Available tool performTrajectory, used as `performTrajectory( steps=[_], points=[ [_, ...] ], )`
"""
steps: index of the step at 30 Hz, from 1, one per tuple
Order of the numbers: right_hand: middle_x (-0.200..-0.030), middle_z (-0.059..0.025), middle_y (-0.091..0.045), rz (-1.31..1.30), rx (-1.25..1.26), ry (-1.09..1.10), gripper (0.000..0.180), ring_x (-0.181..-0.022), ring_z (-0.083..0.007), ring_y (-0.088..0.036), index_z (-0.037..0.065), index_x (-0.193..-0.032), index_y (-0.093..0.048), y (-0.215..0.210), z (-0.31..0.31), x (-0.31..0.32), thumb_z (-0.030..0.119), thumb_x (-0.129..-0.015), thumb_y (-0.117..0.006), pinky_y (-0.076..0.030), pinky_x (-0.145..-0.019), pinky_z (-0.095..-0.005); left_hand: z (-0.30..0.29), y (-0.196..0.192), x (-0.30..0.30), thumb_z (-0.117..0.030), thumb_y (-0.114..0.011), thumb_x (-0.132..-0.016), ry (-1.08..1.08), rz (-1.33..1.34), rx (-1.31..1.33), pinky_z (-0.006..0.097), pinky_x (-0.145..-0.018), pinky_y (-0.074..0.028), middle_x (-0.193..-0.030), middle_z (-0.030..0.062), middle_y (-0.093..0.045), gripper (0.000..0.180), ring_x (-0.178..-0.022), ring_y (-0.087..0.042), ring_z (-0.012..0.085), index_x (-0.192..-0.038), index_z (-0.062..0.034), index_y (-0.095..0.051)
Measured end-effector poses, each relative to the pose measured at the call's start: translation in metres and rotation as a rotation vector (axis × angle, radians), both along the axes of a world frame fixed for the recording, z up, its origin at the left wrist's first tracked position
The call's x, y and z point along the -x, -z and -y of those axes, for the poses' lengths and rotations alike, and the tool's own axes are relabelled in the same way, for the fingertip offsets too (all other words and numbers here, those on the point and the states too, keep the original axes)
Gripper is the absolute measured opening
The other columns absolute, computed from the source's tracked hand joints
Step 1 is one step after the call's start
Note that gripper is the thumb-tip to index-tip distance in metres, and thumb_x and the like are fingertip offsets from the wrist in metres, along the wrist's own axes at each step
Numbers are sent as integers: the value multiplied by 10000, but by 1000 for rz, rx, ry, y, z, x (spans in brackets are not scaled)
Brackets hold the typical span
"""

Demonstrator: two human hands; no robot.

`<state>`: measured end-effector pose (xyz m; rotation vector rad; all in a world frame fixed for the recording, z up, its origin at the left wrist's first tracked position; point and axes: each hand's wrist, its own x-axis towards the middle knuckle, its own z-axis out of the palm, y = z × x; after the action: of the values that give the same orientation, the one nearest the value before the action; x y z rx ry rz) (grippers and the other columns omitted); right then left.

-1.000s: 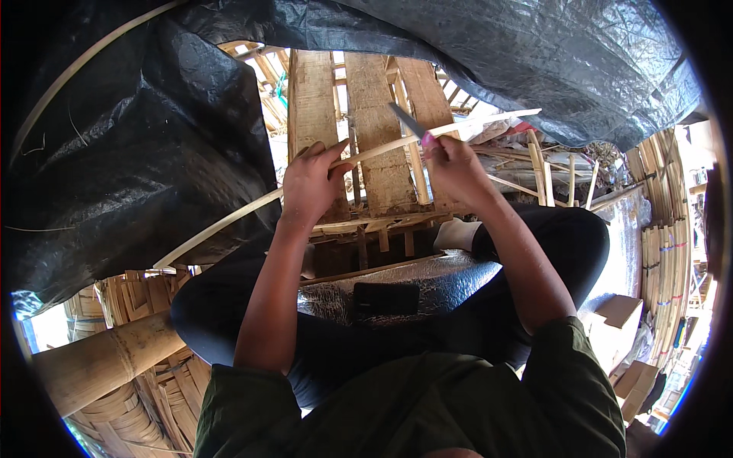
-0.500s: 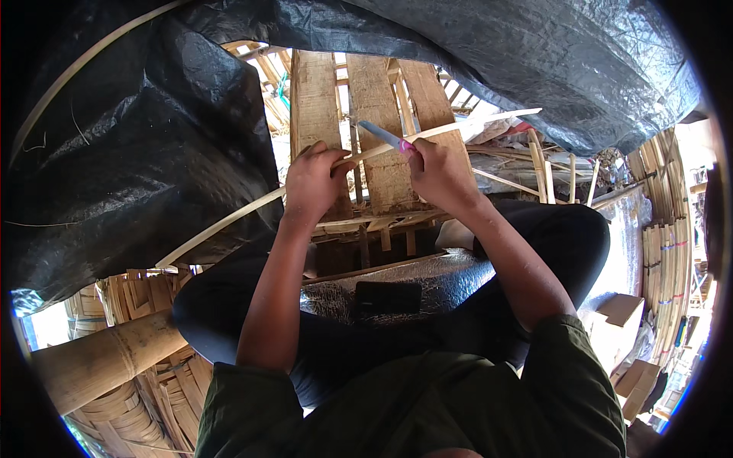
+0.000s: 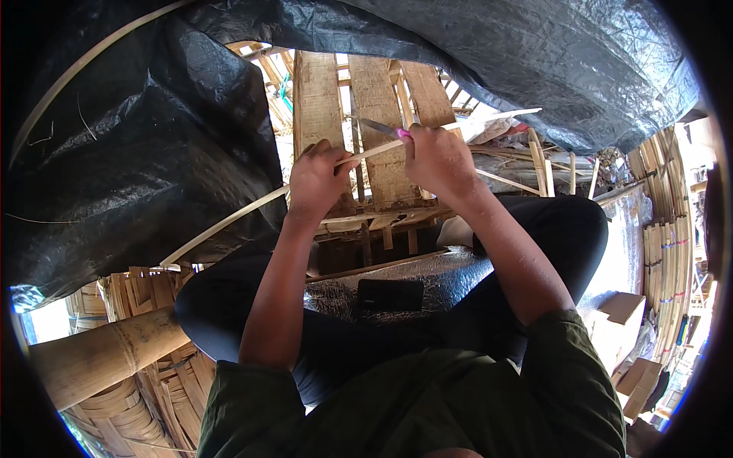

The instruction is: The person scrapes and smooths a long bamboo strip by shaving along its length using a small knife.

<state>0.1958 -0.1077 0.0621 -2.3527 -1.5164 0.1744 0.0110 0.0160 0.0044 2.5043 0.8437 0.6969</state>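
A long, thin, pale bamboo strip (image 3: 229,220) runs slantwise from lower left to upper right in front of me. My left hand (image 3: 318,177) is closed round it near its middle. In my right hand (image 3: 441,159) is a knife (image 3: 378,127) with a pinkish-purple part by the grip; its blade points up and to the left. The right hand lies over the strip to the right of the left hand, and hides most of the knife's handle. Whether the right fingers also press on the strip, I cannot tell. Below both stand wooden planks (image 3: 374,172).
Black plastic sheeting (image 3: 137,153) drapes across the left and top. A dark flat rectangular object (image 3: 390,295) rests on silvery foil between my legs. A thick bamboo pole (image 3: 114,355) lies lower left, and bundled bamboo slats (image 3: 666,259) stand at the right.
The right hand has turned slightly, and the knife's blade now shows thinner, more edge-on. My left hand and the strip have shifted very slightly right.
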Motion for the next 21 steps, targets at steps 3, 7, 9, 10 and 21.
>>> performTrajectory(
  steps=[3,7,9,10,21],
  points=[
    [-750,-254,-680,8,-11,56,300,-732,-451,-687,15,-956,-693,-2,4,-13,258,-1011,-525,-551,-695,-533,1,-1,2,-232,-801,-812,-6,12,-14,430,-714,-529,-786,100,-608,161,-793,-647,314,-851,-83,-754],
    [-769,-243,-687,-38,15,81,261,-740,-441,-691,28,-1017,-686,3,5,-19,246,-998,-543,-551,-697,-519,1,-2,2,-227,-799,-813,-5,-3,-10,430,-715,-530,-784,97,-611,153,-791,-650,313,-856,-86,-759],
    [-770,-239,-687,-68,108,62,248,-742,-435,-692,37,-1036,-686,8,3,-15,238,-993,-547,-549,-702,-518,2,-3,1,-217,-800,-811,1,-30,-23,430,-717,-531,-782,97,-611,141,-786,-651,314,-863,-91,-764],
    [-770,-232,-688,-105,23,-43,242,-730,-434,-690,44,-1032,-691,13,2,-9,236,-991,-550,-545,-702,-518,2,-3,-1,-217,-800,-811,5,-30,-24,430,-717,-531,-782,97,-611,141,-786,-651,314,-863,-91,-764],
    [-798,-280,-672,-173,-213,88,363,-780,-473,-675,2,-955,-698,5,15,-61,325,-1013,-543,-530,-712,-516,1,-1,-1,-264,-802,-822,-15,-4,-37,416,-690,-532,-755,80,-596,168,-763,-648,295,-898,-115,-787]
  ],
)
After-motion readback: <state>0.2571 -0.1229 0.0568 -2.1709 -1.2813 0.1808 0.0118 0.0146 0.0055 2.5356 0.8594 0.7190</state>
